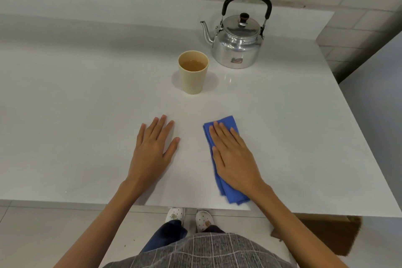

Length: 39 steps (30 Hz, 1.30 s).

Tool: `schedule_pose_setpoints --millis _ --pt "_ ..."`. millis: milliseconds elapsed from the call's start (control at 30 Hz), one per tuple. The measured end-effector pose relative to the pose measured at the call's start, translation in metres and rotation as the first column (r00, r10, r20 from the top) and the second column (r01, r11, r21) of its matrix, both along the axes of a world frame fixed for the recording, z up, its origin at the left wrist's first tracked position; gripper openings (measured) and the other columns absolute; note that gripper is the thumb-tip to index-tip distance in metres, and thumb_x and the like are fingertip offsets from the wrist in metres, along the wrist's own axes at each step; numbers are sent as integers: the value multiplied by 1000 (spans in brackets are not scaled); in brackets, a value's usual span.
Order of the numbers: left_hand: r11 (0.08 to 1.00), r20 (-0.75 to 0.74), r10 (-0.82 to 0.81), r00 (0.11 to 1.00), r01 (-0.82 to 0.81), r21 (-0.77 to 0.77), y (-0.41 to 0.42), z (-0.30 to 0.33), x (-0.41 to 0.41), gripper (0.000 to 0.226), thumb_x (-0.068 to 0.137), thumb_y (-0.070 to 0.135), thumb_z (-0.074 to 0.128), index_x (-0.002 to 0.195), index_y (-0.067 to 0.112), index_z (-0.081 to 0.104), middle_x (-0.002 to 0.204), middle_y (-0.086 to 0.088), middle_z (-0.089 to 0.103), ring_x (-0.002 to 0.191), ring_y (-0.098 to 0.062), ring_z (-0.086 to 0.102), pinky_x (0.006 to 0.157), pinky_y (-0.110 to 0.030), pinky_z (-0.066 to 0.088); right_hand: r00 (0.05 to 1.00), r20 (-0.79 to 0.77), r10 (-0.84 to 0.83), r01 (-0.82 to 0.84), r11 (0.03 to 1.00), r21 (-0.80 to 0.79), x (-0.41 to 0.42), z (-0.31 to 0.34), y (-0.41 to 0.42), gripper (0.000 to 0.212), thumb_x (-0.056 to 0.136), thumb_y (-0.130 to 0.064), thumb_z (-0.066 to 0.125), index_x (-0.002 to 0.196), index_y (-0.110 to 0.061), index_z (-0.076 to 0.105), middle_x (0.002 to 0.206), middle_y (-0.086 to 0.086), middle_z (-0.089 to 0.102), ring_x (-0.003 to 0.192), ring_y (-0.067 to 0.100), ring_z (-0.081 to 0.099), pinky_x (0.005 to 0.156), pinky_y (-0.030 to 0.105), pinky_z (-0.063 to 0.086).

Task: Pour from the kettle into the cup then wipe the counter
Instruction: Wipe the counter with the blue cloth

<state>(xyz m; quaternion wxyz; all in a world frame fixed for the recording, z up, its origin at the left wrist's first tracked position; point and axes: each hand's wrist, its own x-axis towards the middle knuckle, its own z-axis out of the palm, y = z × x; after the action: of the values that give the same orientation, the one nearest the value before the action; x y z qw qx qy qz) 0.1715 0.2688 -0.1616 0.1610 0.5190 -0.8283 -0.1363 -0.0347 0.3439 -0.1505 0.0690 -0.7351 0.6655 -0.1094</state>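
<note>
Standing upright near the table's (87, 98) far right — kettle (237, 43), spout pointing left, handle raised. Just in front and left, apart from it, cup (193, 72) holding amber liquid. Lying under the flat, open right hand (233, 154) — folded blue cloth (226, 124), long axis running near to far. Left hand (154, 148) flat, open, gripping nothing.

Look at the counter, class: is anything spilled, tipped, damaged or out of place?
Nothing stands out. The beige cup stands upright holding brownish liquid, the metal kettle sits upright behind it with its lid on, and no spill shows on the white counter. The right hand lies flat on a folded blue cloth.
</note>
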Motion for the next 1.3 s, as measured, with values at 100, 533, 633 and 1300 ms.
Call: schedule_pose_setpoints --millis 100,533,633,1300 --pt "1000 -6 -5 1000 4 -15 1 2 0 59 93 49 26 140 17 38 153 -5 30 144 -20 20 119 -42 10 999 27 -44 44 999 6 -24 1 26 49 98 -27 28 145 -12 22 152 -2 16 142 11 11 118 24 -1" --pt "1000 -87 -22 996 21 -12 -1 1 2 47 94 34 47 136 12 44 150 -10 36 142 -24 25 119 -43 11 938 -42 -344 339 937 -88 -4 -8 -52 50 99 -18 28 145 0 15 154 18 19 144 27 14 117 35 1" --pt "1000 -143 -4 990 6 11 -2 2 3 45 94 28 49 134 9 46 145 -12 43 139 -26 32 118 -43 14 959 -20 -281 279 957 -81 28 -9 -79 53 98 -16 29 145 1 12 155 20 16 144 29 11 117 36 -1" --pt "922 -578 379 723 -350 168 0 29 34 36 94 1 32 125 10 46 132 -6 48 117 -12 44 94 -15 33 637 752 -170 48 982 181 130 29 -116 42 95 0 32 136 -6 42 143 13 44 133 24 37 109 26 26"
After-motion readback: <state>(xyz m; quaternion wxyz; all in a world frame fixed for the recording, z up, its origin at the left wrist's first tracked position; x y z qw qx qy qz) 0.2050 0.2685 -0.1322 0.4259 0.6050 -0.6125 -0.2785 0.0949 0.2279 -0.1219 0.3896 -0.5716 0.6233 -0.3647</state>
